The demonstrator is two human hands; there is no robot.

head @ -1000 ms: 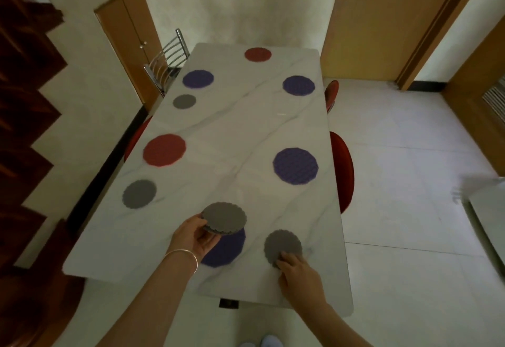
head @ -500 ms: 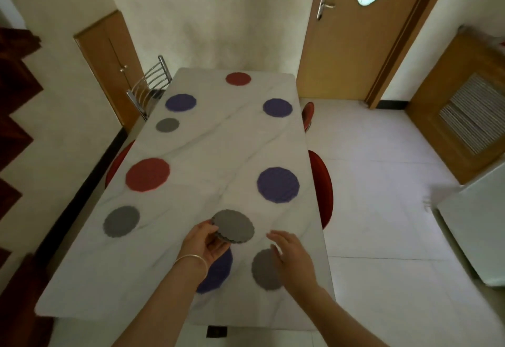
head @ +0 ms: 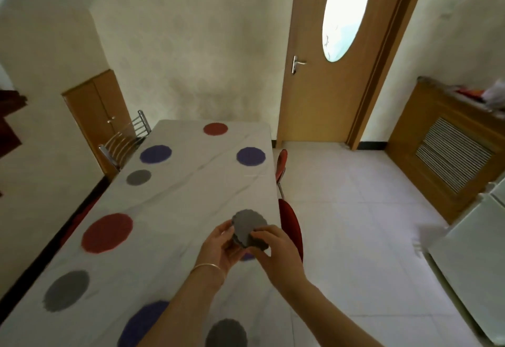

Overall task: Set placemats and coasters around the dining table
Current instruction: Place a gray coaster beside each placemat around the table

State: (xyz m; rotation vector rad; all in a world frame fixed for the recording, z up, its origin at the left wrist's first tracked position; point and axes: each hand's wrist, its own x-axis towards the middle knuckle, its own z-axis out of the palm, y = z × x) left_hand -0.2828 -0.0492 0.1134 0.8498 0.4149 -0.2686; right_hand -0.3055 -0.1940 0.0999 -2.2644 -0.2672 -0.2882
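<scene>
A small stack of grey scalloped coasters (head: 248, 227) is held above the white marble table (head: 191, 193). My left hand (head: 221, 247) grips the stack from below and the left. My right hand (head: 276, 248) pinches its near right edge. On the table lie round placemats: a red placemat (head: 107, 232) and a purple placemat (head: 155, 153) along the left side, a purple placemat (head: 250, 156) at the right, a red placemat (head: 215, 128) at the far end, and a purple placemat (head: 142, 322) near me. Grey coasters lie on the left (head: 66, 290), further back (head: 138, 177) and near the bottom edge (head: 226, 333). A purple mat under my hands is mostly hidden.
Red chairs (head: 292, 226) are tucked along the table's right side, and a metal-backed chair (head: 123, 141) stands at the far left. A wooden door (head: 333, 54) is behind the table. A wooden radiator cabinet (head: 451, 150) and a white appliance (head: 472, 251) stand at the right.
My right hand left the grey coaster on the table and came up to the stack in my left hand. The view has tilted upward.
</scene>
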